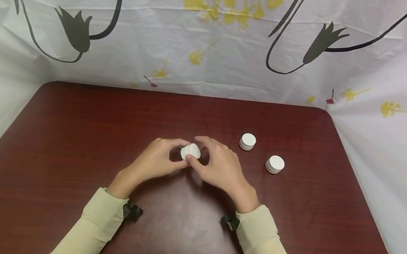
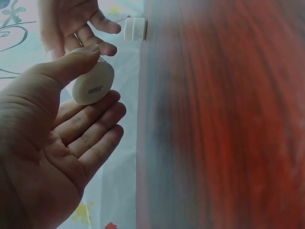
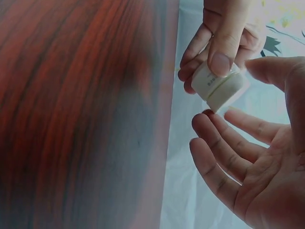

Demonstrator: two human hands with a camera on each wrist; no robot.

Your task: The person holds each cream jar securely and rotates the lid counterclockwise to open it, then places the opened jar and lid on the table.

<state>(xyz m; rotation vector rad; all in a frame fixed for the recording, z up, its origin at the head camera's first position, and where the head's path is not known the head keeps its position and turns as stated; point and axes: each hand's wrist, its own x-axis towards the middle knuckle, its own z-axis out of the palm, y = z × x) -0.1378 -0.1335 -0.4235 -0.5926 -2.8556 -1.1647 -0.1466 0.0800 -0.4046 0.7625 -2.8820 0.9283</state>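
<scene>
A small round white jar [image 1: 190, 151] is held up between both hands, tilted, near the middle of the table. My left hand [image 1: 156, 158] pinches it between thumb and fingers; in the left wrist view dark lettering shows on the flat face of the jar [image 2: 95, 86]. From the other side my right hand [image 1: 224, 166] curves about the lid end, thumb and index finger at its edge. Seen from the right wrist, a seam runs round the jar [image 3: 224, 90], and the right hand's other fingers [image 3: 228, 157] are spread below it.
Two similar white lidded jars stand on the dark red wooden table [image 1: 64, 145] to the right: one further back [image 1: 247, 141], one nearer and more to the right [image 1: 275, 164]. A white patterned cloth [image 1: 206, 56] hangs behind the table and along its sides.
</scene>
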